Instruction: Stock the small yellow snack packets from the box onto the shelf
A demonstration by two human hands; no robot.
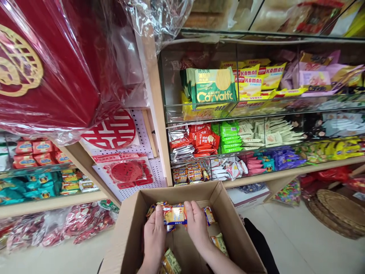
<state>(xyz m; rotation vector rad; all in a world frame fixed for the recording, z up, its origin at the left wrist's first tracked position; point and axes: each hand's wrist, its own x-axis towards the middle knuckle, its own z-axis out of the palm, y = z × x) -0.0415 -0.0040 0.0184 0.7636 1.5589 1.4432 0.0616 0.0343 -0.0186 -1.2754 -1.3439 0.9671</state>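
Both hands reach into an open cardboard box (pixel 228 220) in front of me. My left hand (pixel 154 232) and my right hand (pixel 196 224) press from either side on a stack of small yellow-orange snack packets (pixel 174 215) near the box's far wall. More packets (pixel 209 215) lie to the right of the stack. A green-yellow packet (pixel 219 242) rests near my right wrist and another packet (pixel 170 262) under my left forearm.
Glass-fronted shelves (pixel 256 110) behind the box hold rows of snack packs, with matching orange packets (pixel 188 174) on the lowest shelf. A red wrapped item (pixel 51 64) hangs upper left. Woven trays (pixel 339 213) lie on the floor at right.
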